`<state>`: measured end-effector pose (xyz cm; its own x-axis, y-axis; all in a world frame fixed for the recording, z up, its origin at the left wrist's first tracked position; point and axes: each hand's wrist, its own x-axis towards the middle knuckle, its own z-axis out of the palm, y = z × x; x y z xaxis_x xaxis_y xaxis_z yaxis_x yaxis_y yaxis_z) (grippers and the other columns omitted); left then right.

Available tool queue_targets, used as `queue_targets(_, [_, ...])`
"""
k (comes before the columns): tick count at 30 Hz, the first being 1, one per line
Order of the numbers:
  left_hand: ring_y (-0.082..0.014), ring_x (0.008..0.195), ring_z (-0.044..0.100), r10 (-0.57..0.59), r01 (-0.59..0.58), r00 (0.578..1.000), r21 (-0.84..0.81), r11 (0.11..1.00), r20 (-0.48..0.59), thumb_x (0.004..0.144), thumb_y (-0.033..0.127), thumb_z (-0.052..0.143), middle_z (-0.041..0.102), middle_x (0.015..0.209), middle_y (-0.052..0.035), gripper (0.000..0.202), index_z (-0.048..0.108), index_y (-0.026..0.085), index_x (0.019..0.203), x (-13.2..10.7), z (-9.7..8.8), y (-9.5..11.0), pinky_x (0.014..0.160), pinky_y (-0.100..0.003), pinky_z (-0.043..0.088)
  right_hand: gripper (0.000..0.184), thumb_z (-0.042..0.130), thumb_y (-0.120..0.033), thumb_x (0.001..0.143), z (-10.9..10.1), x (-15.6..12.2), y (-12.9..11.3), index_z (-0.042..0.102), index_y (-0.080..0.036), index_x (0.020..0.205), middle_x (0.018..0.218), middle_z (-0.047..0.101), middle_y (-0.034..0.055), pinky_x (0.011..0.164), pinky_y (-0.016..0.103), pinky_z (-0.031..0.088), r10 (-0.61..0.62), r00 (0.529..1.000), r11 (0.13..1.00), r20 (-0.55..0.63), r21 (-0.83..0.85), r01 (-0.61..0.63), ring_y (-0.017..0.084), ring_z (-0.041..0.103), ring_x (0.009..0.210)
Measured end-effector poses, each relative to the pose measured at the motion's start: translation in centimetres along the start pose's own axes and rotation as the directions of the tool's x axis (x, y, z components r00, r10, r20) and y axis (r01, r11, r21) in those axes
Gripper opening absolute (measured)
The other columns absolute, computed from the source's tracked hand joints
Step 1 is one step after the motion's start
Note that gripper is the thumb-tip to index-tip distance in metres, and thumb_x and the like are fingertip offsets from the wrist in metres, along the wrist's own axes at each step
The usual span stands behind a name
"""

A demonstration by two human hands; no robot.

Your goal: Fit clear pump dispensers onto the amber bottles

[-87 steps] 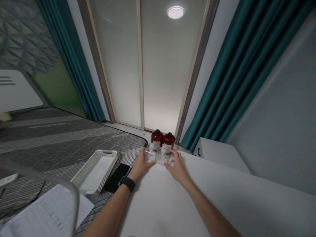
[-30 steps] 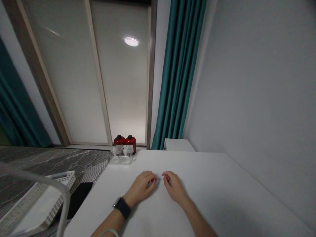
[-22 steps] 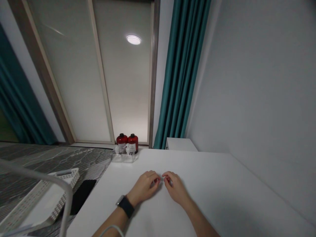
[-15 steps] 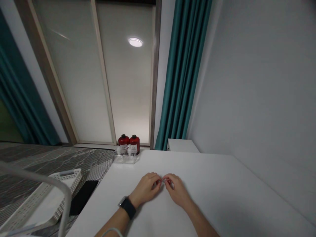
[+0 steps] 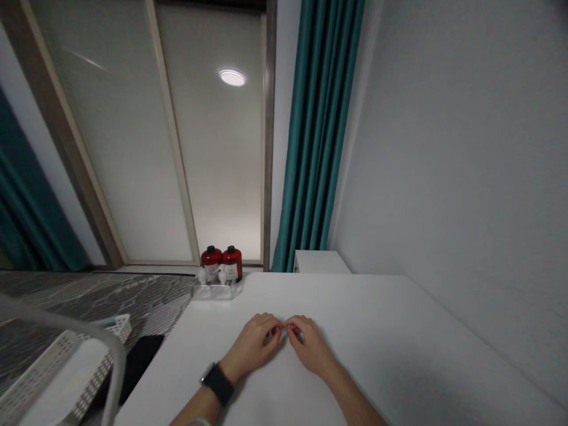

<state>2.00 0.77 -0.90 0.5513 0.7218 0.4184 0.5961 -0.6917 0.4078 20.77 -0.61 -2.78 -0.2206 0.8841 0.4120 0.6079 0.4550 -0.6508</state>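
Over the middle of the white table (image 5: 373, 331), my left hand (image 5: 257, 340) and my right hand (image 5: 307, 344) meet fingertip to fingertip. Each has its thumb and forefinger pinched together. Whatever lies between the fingertips is too small to make out. A dark-banded watch (image 5: 217, 381) is on my left wrist. Beyond my hands, at the table's far left corner, a clear plastic tray (image 5: 213, 292) holds white-topped items in front of two red bottles (image 5: 231, 260) with black caps.
Left of the table are a white perforated basket (image 5: 95, 373) and a black flat object (image 5: 142, 361). A pale curved bar (image 5: 116, 355) crosses the lower left. A white cabinet (image 5: 322, 262) stands behind the table, near a teal curtain (image 5: 317, 130). A wall (image 5: 452, 148) rises at the right.
The view has shifted slightly, so the scene sits a little further left and lower. My hands keep the same pinch, fingertips together.
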Motion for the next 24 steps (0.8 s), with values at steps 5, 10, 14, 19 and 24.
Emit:
queue_targets(5, [-0.0195,0.078,0.06,-0.018,0.018,1.0,-0.012,1.0,0.014,0.095,0.019,0.048,0.068,0.083,-0.0044,0.019,0.067,0.02,0.095,-0.07,-0.01,0.05,0.074,-0.031,0.044,0.022,0.051,-0.012,0.088,-0.1,-0.05,-0.08,0.068,-0.026,0.092,0.085,0.072,0.0014,0.079,0.033,0.046,-0.003,1.0,1.0,0.001,0.007,0.003,0.021,0.065,0.083])
queue_targets(10, [-0.02,0.08,0.06,-0.031,0.032,0.999,-0.009,0.999,0.024,0.094,0.017,0.05,0.068,0.084,-0.0038,0.017,0.067,0.021,0.096,-0.07,0.17,-0.09,0.075,-0.032,0.043,0.023,0.05,-0.011,0.088,-0.23,-0.05,-0.23,0.068,-0.026,0.094,0.086,0.072,0.0019,0.08,0.034,0.048,0.0,1.0,1.0,0.01,0.007,-0.001,0.021,0.066,0.083])
queue_targets(14, [-0.0196,0.078,0.059,-0.041,0.041,0.999,0.006,0.999,0.01,0.093,0.016,0.052,0.066,0.082,-0.0026,0.014,0.066,0.021,0.093,-0.07,0.32,-0.2,0.074,-0.031,0.042,0.023,0.05,-0.01,0.088,-0.34,-0.04,-0.31,0.068,-0.025,0.092,0.087,0.072,0.0025,0.081,0.035,0.048,0.005,1.0,1.0,0.021,0.005,-0.005,0.022,0.066,0.084])
queue_targets(19, [-0.0197,0.078,0.059,-0.06,0.06,0.998,0.025,0.998,0.008,0.093,0.016,0.053,0.066,0.082,-0.0025,0.013,0.064,0.02,0.091,-0.07,0.33,-0.14,0.073,-0.031,0.041,0.023,0.051,-0.01,0.088,-0.24,-0.09,-0.27,0.068,-0.025,0.091,0.088,0.072,0.0025,0.082,0.034,0.048,0.015,1.0,1.0,0.027,0.007,-0.015,0.022,0.065,0.086])
queue_targets(24, [-0.0195,0.08,0.059,-0.06,0.06,0.998,0.005,0.998,0.025,0.094,0.016,0.051,0.067,0.084,-0.003,0.014,0.065,0.02,0.093,0.0,0.43,-0.2,0.075,-0.031,0.041,0.022,0.051,-0.01,0.088,-0.11,-0.11,-0.22,0.068,-0.022,0.092,0.089,0.072,0.0033,0.083,0.034,0.046,0.035,0.999,0.999,0.04,0.001,-0.035,0.022,0.065,0.087])
